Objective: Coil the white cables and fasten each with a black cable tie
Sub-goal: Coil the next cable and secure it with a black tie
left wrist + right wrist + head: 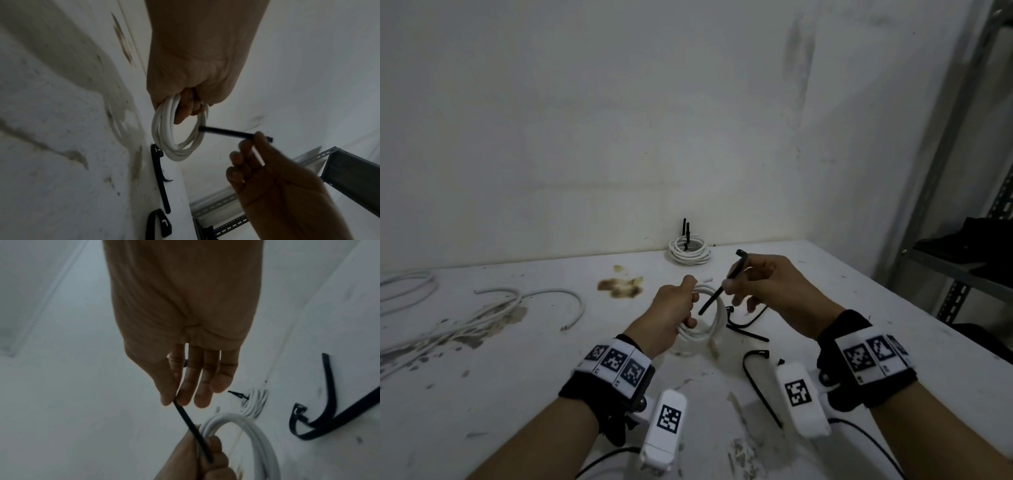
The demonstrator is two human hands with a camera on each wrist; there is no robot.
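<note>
Your left hand (674,312) grips the white coil (180,134); your right hand (774,287) pinches a black cable tie (719,286). Feed its tip through the coil's centre, keeping the loops bunched

Your left hand (675,310) is fisted, fingers (186,112) curled, while your right hand (774,291) pinches with thumb and forefinger, other fingers loosely extended.

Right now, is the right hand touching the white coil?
Apart. Head view: right hand pinches only the black tie; table shows between it and the coil.
</note>
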